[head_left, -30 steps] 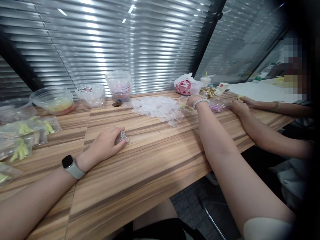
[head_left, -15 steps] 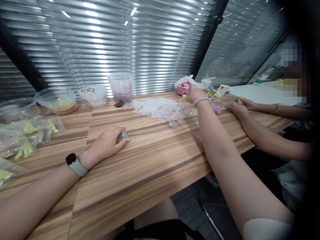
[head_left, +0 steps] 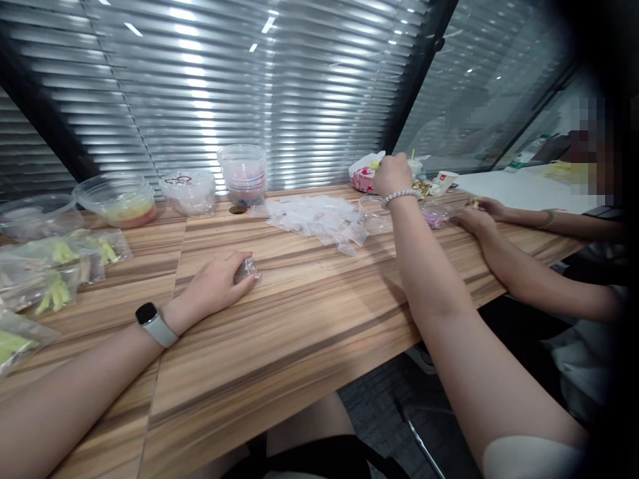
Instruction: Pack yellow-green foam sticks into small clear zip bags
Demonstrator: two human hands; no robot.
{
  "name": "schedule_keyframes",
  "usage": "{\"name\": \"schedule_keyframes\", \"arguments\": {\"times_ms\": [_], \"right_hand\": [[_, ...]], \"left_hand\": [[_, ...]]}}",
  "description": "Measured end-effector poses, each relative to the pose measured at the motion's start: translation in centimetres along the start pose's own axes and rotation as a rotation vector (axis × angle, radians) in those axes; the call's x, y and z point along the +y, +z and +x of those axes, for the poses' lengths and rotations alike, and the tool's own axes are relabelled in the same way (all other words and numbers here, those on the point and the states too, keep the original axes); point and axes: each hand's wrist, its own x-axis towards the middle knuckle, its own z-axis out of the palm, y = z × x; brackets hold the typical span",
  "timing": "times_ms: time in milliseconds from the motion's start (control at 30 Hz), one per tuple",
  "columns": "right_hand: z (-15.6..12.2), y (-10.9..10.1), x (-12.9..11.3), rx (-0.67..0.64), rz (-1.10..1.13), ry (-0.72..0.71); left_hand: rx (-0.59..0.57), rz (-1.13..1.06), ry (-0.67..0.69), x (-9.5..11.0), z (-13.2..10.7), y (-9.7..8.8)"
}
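Note:
My left hand (head_left: pixel 214 285) rests on the wooden table (head_left: pixel 309 332) with its fingers curled round a small clear plastic bag (head_left: pixel 246 269). A smartwatch sits on that wrist. My right hand (head_left: pixel 392 174), with a bead bracelet on the wrist, is raised above the table at the far side and pinches a small yellow-green piece (head_left: pixel 375 164). Below it stands a clear dish (head_left: pixel 372 203), and to its left lies a heap of empty clear bags (head_left: pixel 319 216).
Clear tubs (head_left: pixel 243 173) and bowls (head_left: pixel 116 197) stand along the blinds. Filled bags with yellow-green pieces (head_left: pixel 54 273) lie at the left. A red-and-white bag (head_left: pixel 363 177) and cups sit at the far right. Another person's hands (head_left: pixel 474 213) work beside a dish of purple bits (head_left: pixel 435 214).
My right hand has lifted from the dish at the far side, now higher with the yellow-green piece pinched. My left hand has stayed on the small bag.

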Motion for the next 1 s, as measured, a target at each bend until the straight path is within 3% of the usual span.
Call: {"name": "schedule_keyframes", "arguments": {"times_ms": [100,167,233,300,367,500,667,833,1000], "right_hand": [[-0.4,-1.6,-2.0,0.154,0.08,-0.065],[-1.1,-2.3,-4.2,0.174,0.184,-0.149],[-2.5,-2.3,-7.2,0.131,0.464,-0.249],[-5.1,-1.4,-10.6,-0.006,0.824,-0.328],[-8.5,0.2,-14.0,-0.248,1.141,-0.354],[-15.3,4.1,-18.6,-0.684,1.573,-0.135],[-18.2,6.0,-19.5,-0.841,1.723,-0.116],[-18.0,5.4,-18.9,-0.937,1.759,-0.088],[-18.1,5.0,-18.7,-0.999,1.756,-0.112]], "left_hand": [[0.022,-0.005,-0.01,0.0,0.0,-0.1],[0.032,-0.013,-0.019,0.1,-0.1,-0.1],[0.05,-0.016,-0.016,0.2,-0.1,-0.1],[0.09,0.0,-0.008,0.2,-0.2,0.0],[0.148,0.026,0.002,0.3,-0.3,0.0],[0.265,0.087,-0.009,0.4,-0.4,0.1],[0.311,0.064,-0.103,0.4,-0.4,0.1],[0.319,-0.1,-0.131,-0.1,-0.3,0.2],[0.315,-0.116,-0.139,-0.3,-0.2,0.5]]}}
